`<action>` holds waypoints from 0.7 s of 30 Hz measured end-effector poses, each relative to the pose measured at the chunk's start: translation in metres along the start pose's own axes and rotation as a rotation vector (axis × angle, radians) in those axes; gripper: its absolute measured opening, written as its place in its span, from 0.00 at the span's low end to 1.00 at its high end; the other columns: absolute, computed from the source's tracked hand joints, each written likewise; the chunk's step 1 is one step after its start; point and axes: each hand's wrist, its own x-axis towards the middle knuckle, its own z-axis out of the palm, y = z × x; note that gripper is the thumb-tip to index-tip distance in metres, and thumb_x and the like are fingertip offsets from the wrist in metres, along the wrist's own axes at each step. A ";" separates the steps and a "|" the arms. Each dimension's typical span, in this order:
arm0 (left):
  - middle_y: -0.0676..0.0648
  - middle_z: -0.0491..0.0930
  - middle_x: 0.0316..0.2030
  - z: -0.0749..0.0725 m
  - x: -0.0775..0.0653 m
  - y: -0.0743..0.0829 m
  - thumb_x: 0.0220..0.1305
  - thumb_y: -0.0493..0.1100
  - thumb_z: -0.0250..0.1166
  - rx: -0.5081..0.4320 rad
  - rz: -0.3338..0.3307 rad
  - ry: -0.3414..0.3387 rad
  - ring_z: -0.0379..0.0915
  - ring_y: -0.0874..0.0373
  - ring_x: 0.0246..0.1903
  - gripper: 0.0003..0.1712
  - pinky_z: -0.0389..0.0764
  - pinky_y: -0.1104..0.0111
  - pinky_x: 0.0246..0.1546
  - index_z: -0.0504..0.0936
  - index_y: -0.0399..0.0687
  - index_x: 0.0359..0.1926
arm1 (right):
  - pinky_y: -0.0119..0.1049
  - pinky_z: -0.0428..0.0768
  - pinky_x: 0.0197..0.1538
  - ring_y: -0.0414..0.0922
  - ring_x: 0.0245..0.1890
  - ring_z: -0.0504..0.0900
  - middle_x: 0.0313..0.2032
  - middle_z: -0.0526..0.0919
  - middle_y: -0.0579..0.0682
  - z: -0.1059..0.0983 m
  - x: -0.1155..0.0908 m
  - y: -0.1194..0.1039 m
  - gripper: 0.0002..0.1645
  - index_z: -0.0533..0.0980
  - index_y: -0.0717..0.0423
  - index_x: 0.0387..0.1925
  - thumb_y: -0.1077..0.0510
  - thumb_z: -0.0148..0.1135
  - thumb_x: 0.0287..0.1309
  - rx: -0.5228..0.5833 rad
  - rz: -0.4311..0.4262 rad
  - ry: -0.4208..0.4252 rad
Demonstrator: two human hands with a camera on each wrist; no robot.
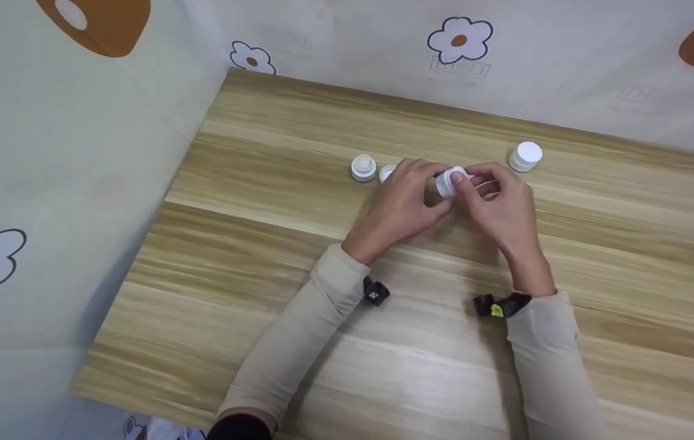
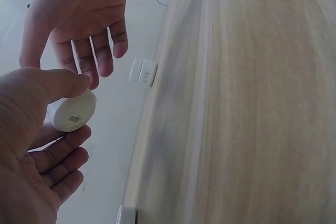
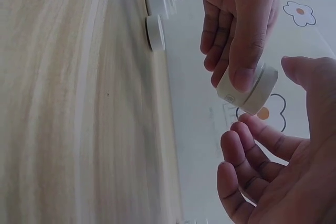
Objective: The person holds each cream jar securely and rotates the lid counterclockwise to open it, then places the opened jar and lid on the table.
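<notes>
A small white lidded jar [image 1: 446, 184] is held above the table, tilted. My left hand [image 1: 405, 198] pinches it between thumb and fingers; in the left wrist view the jar's printed base [image 2: 73, 115] shows. Around the lid end [image 3: 265, 88] stands my right hand [image 1: 503, 205], thumb and fingers loosely spread. The right wrist view shows a gap between that thumb and the lid. On the table left of the hands sits a jar without its lid [image 1: 363, 168]. Beside it lies a white lid [image 1: 387, 173], partly hidden by the left hand.
Another white jar with its lid on [image 1: 526, 156] stands behind the right hand, toward the table's back edge. The wood-grain table [image 1: 249, 256] meets a wall sheet [image 1: 347, 43] printed with flowers at the back and left.
</notes>
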 end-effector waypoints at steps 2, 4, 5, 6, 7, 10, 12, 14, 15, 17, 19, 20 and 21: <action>0.49 0.86 0.59 0.000 0.000 0.000 0.66 0.52 0.74 0.003 0.002 0.000 0.76 0.53 0.64 0.28 0.74 0.65 0.70 0.83 0.49 0.64 | 0.19 0.80 0.39 0.33 0.34 0.82 0.37 0.85 0.49 0.000 0.000 0.001 0.24 0.85 0.62 0.48 0.45 0.71 0.65 -0.006 0.006 0.002; 0.49 0.86 0.60 0.000 -0.001 0.001 0.66 0.52 0.73 0.006 0.003 -0.003 0.76 0.54 0.64 0.28 0.74 0.66 0.70 0.83 0.50 0.65 | 0.19 0.80 0.39 0.34 0.34 0.82 0.36 0.84 0.46 0.000 0.000 0.001 0.24 0.85 0.62 0.46 0.45 0.73 0.64 -0.004 -0.002 -0.001; 0.50 0.85 0.60 0.001 -0.001 0.001 0.66 0.52 0.73 0.007 0.002 -0.004 0.76 0.54 0.64 0.28 0.74 0.66 0.71 0.83 0.50 0.65 | 0.19 0.80 0.39 0.34 0.34 0.82 0.35 0.83 0.46 0.001 0.000 0.001 0.23 0.85 0.63 0.46 0.46 0.73 0.64 0.000 -0.006 -0.003; 0.50 0.85 0.60 0.001 -0.002 0.001 0.66 0.52 0.73 0.007 0.000 -0.006 0.76 0.54 0.65 0.28 0.74 0.66 0.71 0.83 0.50 0.65 | 0.19 0.80 0.38 0.34 0.34 0.82 0.35 0.83 0.46 0.001 0.000 0.001 0.23 0.85 0.63 0.46 0.47 0.74 0.63 0.003 -0.009 -0.007; 0.50 0.85 0.61 0.001 -0.002 0.001 0.67 0.51 0.73 0.008 -0.001 -0.008 0.76 0.54 0.65 0.28 0.73 0.66 0.71 0.82 0.50 0.65 | 0.19 0.81 0.38 0.34 0.34 0.82 0.35 0.83 0.46 0.001 0.000 0.001 0.22 0.85 0.63 0.47 0.48 0.74 0.63 0.007 -0.013 -0.010; 0.49 0.85 0.61 0.001 -0.001 0.001 0.67 0.51 0.72 0.002 -0.007 -0.012 0.76 0.53 0.65 0.29 0.73 0.65 0.72 0.82 0.49 0.66 | 0.20 0.81 0.38 0.33 0.34 0.81 0.36 0.83 0.46 0.001 0.000 0.001 0.20 0.85 0.63 0.47 0.50 0.74 0.63 0.014 -0.022 -0.015; 0.48 0.85 0.62 0.002 -0.001 0.001 0.67 0.51 0.72 0.003 -0.008 -0.009 0.76 0.53 0.66 0.30 0.73 0.65 0.72 0.81 0.48 0.67 | 0.20 0.81 0.38 0.32 0.34 0.81 0.37 0.83 0.47 0.001 0.000 0.001 0.20 0.85 0.64 0.47 0.51 0.74 0.63 0.020 -0.028 -0.015; 0.48 0.85 0.62 0.002 -0.001 0.001 0.67 0.50 0.72 -0.003 -0.005 -0.005 0.76 0.52 0.66 0.30 0.73 0.65 0.72 0.81 0.47 0.67 | 0.20 0.81 0.38 0.32 0.34 0.81 0.37 0.84 0.48 0.001 0.000 0.001 0.19 0.85 0.64 0.48 0.53 0.74 0.63 0.029 -0.036 -0.013; 0.47 0.85 0.62 0.002 -0.001 0.001 0.67 0.50 0.72 -0.008 -0.003 -0.002 0.76 0.52 0.66 0.30 0.73 0.65 0.72 0.81 0.47 0.67 | 0.20 0.81 0.38 0.31 0.34 0.81 0.38 0.84 0.49 0.001 0.000 0.001 0.19 0.85 0.63 0.48 0.53 0.75 0.63 0.033 -0.040 -0.014; 0.47 0.85 0.62 0.002 -0.001 0.001 0.66 0.49 0.72 -0.015 0.002 0.001 0.77 0.52 0.65 0.30 0.74 0.65 0.71 0.81 0.46 0.67 | 0.19 0.80 0.37 0.30 0.34 0.81 0.40 0.86 0.51 0.002 0.000 0.001 0.19 0.86 0.63 0.49 0.54 0.75 0.63 0.039 -0.043 -0.018; 0.47 0.86 0.61 0.002 0.000 0.001 0.66 0.49 0.73 -0.021 0.002 -0.001 0.77 0.52 0.65 0.29 0.74 0.65 0.71 0.82 0.46 0.65 | 0.18 0.80 0.37 0.29 0.34 0.81 0.41 0.87 0.54 0.002 0.000 0.000 0.19 0.86 0.63 0.50 0.55 0.75 0.63 0.038 -0.048 -0.026; 0.48 0.86 0.61 0.002 0.000 0.001 0.66 0.48 0.73 -0.021 0.000 -0.002 0.77 0.52 0.65 0.28 0.74 0.65 0.71 0.82 0.46 0.65 | 0.18 0.80 0.37 0.29 0.34 0.81 0.42 0.87 0.55 0.001 0.000 0.000 0.19 0.85 0.63 0.50 0.55 0.74 0.63 0.034 -0.050 -0.032; 0.48 0.86 0.61 0.002 0.000 0.001 0.66 0.48 0.73 -0.023 -0.003 -0.004 0.77 0.52 0.64 0.28 0.74 0.65 0.70 0.82 0.47 0.65 | 0.18 0.79 0.37 0.29 0.34 0.81 0.43 0.87 0.56 0.001 0.000 0.000 0.19 0.85 0.63 0.51 0.55 0.74 0.63 0.031 -0.051 -0.038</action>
